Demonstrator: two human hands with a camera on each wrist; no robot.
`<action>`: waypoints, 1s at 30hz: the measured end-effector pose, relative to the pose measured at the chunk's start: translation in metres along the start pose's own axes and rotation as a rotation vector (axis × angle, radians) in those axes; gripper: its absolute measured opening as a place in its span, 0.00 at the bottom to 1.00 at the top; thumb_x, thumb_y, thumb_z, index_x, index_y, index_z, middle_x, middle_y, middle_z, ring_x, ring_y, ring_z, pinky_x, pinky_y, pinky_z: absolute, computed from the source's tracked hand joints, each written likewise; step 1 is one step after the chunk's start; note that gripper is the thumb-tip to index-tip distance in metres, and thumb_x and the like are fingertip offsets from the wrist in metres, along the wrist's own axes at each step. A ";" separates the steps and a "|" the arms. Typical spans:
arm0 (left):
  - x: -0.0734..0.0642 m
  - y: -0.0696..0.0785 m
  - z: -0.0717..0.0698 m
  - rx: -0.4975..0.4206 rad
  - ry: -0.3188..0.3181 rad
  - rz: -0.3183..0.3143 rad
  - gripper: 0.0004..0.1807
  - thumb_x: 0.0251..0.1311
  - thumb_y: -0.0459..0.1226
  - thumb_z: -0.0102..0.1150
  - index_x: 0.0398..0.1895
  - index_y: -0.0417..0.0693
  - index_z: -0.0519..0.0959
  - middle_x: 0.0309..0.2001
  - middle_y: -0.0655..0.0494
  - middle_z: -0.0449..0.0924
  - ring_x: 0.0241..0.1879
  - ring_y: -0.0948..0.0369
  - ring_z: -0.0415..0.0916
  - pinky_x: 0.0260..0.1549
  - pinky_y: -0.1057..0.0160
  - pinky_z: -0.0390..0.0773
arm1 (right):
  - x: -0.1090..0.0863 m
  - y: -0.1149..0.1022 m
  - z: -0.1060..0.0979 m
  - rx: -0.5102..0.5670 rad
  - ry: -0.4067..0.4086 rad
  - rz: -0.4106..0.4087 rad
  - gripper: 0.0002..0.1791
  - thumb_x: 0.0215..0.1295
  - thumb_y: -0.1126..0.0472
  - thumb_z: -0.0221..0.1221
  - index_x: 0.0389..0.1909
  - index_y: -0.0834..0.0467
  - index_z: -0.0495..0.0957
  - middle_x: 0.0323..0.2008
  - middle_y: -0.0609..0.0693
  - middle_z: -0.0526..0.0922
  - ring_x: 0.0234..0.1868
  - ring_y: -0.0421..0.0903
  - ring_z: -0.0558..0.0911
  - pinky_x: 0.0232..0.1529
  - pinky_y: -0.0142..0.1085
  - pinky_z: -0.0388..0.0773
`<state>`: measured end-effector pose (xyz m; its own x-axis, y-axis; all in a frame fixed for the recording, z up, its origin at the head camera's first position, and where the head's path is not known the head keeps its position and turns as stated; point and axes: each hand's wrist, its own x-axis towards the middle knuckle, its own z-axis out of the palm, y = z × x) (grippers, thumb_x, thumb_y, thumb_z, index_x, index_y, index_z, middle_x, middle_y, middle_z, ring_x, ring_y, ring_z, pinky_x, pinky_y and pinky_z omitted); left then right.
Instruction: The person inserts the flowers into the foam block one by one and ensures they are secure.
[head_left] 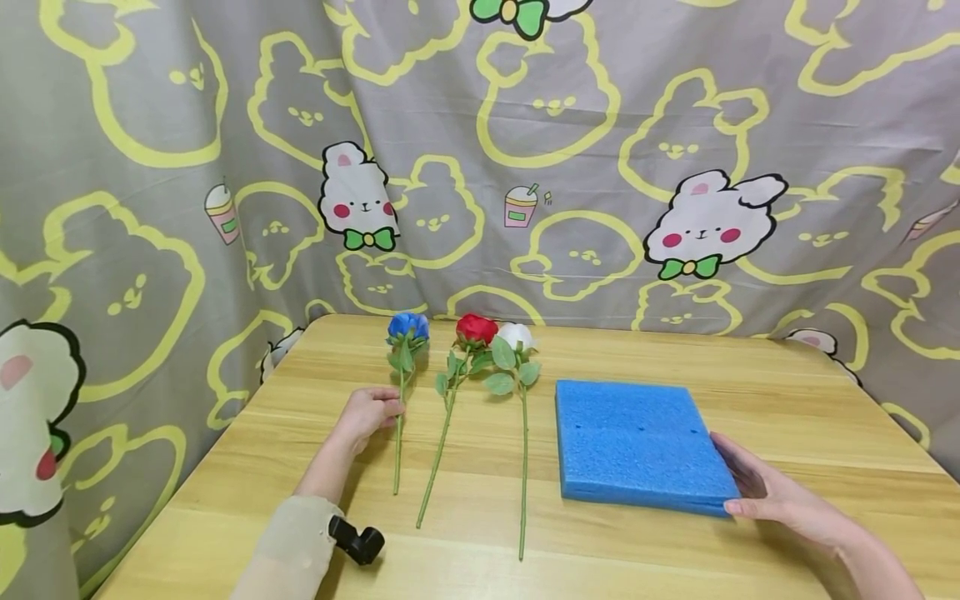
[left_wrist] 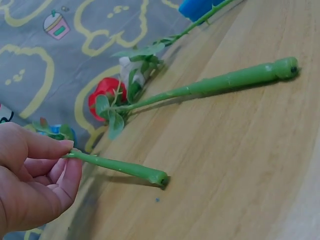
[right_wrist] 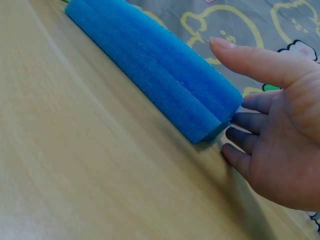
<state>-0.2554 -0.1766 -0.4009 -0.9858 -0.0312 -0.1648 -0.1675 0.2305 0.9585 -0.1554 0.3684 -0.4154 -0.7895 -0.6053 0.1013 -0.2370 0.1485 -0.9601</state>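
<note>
My left hand (head_left: 372,414) pinches the stem of a blue artificial rose (head_left: 408,327) between thumb and forefinger. In the left wrist view that green stem (left_wrist: 125,167) runs out past the fingertips. To its right lie a red rose (head_left: 476,330) and a white rose (head_left: 516,337), blooms toward the back. At the right, my right hand (head_left: 765,490) is at the side edge of a blue foam block (head_left: 637,442); small dark holes show in its top. The right wrist view shows straight fingers at the foam's end, with the thumb (right_wrist: 250,57) spread apart from them.
Everything lies on a wooden table (head_left: 465,550). A grey curtain (head_left: 450,117) with cartoon patterns hangs behind the table and along its left side. A black camera mount (head_left: 356,542) sits on the left sleeve.
</note>
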 end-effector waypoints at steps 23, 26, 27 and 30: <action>-0.006 0.031 0.007 -0.112 -0.071 0.092 0.22 0.60 0.27 0.52 0.56 0.26 0.65 0.37 0.49 0.76 0.39 0.55 0.76 0.36 0.65 0.78 | -0.003 0.001 -0.004 0.102 -0.044 -0.012 0.42 0.65 0.76 0.46 0.66 0.74 0.24 0.65 0.23 0.50 0.63 0.20 0.51 0.58 0.17 0.52; -0.007 0.035 0.010 -0.129 -0.087 0.103 0.23 0.61 0.27 0.51 0.58 0.27 0.63 0.38 0.45 0.78 0.37 0.55 0.78 0.35 0.66 0.78 | -0.003 0.001 -0.004 0.110 -0.046 -0.013 0.42 0.65 0.76 0.46 0.65 0.74 0.24 0.65 0.23 0.50 0.63 0.21 0.51 0.58 0.17 0.52; -0.007 0.037 0.011 -0.134 -0.091 0.108 0.22 0.61 0.27 0.51 0.58 0.27 0.63 0.39 0.43 0.78 0.37 0.55 0.79 0.35 0.66 0.78 | -0.003 0.001 -0.004 0.111 -0.046 -0.016 0.42 0.65 0.76 0.46 0.65 0.74 0.24 0.65 0.23 0.51 0.63 0.21 0.52 0.58 0.17 0.52; -0.008 0.041 0.015 -0.142 -0.103 0.117 0.24 0.61 0.27 0.51 0.59 0.26 0.61 0.39 0.42 0.79 0.35 0.57 0.80 0.34 0.67 0.79 | -0.003 0.001 -0.004 0.112 -0.046 -0.026 0.42 0.64 0.77 0.46 0.65 0.75 0.24 0.65 0.24 0.51 0.63 0.21 0.52 0.58 0.17 0.52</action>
<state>-0.2546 -0.1522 -0.3638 -0.9938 0.0888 -0.0662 -0.0585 0.0869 0.9945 -0.1555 0.3737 -0.4160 -0.7562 -0.6437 0.1172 -0.1907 0.0455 -0.9806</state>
